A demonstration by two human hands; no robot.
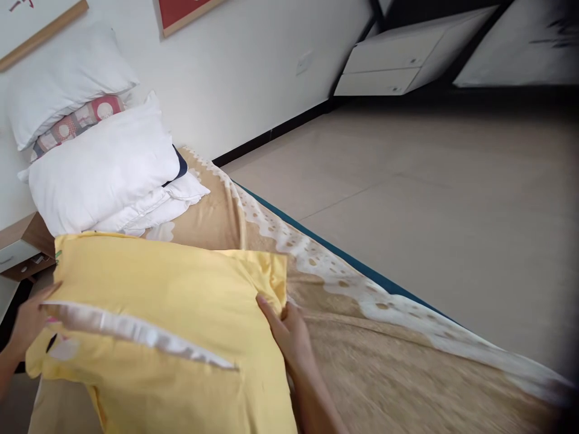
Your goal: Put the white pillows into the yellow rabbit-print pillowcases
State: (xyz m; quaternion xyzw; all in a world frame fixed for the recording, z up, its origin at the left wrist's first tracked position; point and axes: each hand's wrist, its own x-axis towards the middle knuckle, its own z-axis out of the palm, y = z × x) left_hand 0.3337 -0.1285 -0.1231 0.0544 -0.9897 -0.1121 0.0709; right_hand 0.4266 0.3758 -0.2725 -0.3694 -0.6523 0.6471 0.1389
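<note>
A yellow pillow [167,283] lies over the near part of the bed, in front of me. A long slit across its case gapes and shows white inside. At its right side, my right hand [292,334] grips the edge, thumb on top and the other fingers partly hidden beneath. My left hand [31,319] holds the left edge near the end of the slit, its fingers partly hidden by the fabric. Below the slit, the case carries a printed figure, partly folded out of sight.
White pillows [104,163] and a patterned pillow [76,123] are piled against the wall. A tan bedspread [362,367] with a white spotted border covers the bed. A bedside cabinet [20,247] stands left, white drawers [384,66] at the far right. Tiled floor [407,199] runs alongside.
</note>
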